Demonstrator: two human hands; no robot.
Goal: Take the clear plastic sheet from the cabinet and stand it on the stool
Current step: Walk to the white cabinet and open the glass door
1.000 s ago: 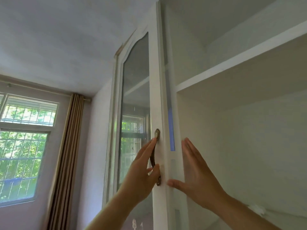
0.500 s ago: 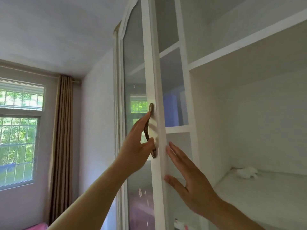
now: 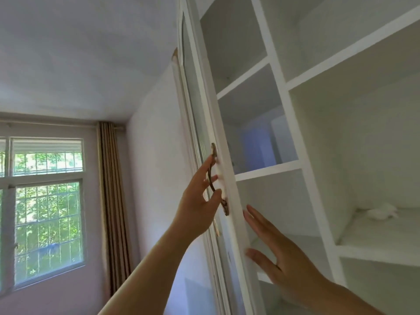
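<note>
The white cabinet [image 3: 293, 123] stands open in front of me, its glass door [image 3: 205, 110] swung out to the left. My left hand [image 3: 200, 198] grips the brass door handle [image 3: 212, 178], fingers hooked behind it and thumb under it. My right hand [image 3: 279, 260] is flat with fingers spread, just right of the door's inner edge and in front of a lower compartment, holding nothing. A pale see-through panel [image 3: 283, 139] with a rounded corner stands in the middle left compartment; I cannot tell if it is the plastic sheet. No stool is in view.
A crumpled white cloth [image 3: 223, 213] lies on the wide right shelf [image 3: 375, 246]. To the left are a barred window [image 3: 45, 201], a brown curtain [image 3: 112, 201] and a white wall [image 3: 154, 167].
The door has swung further open to the left with my left hand on its handle. The narrow left compartments have come into view. My right hand has dropped lower.
</note>
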